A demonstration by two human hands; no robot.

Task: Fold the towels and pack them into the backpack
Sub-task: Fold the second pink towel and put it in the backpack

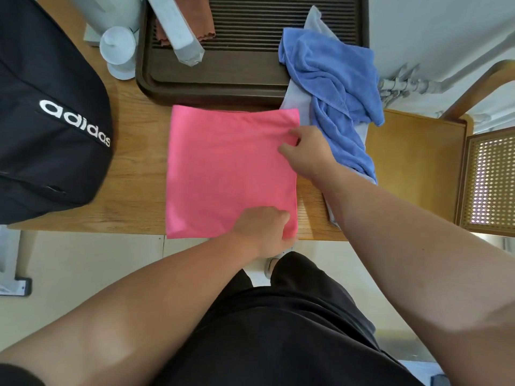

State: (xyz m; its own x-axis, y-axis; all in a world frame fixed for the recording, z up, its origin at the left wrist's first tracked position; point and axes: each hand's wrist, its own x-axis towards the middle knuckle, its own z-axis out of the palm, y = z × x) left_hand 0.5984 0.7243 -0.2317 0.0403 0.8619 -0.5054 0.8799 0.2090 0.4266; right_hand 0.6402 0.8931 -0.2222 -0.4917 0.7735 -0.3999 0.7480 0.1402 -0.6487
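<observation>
Folding is judged barely begun: pink towel [223, 168], spread on the counter [133, 201], is pinched at its right edge by left hand [264, 227] and right hand [303, 149], blue towel [334, 87] is left crumpled far right, and backpack [41, 121] is set left.

Light wooden table [133, 201] ran left to right, its near edge over pale, glossy floor tiles [83, 260]. Dark brown slatted tray [250, 87] sat at its far side. Wooden chair [418, 151] with a woven cane panel [490, 179] stood right. White wall [446, 29] far right, grey pipes [404, 84] at its foot. Light soft, even
</observation>
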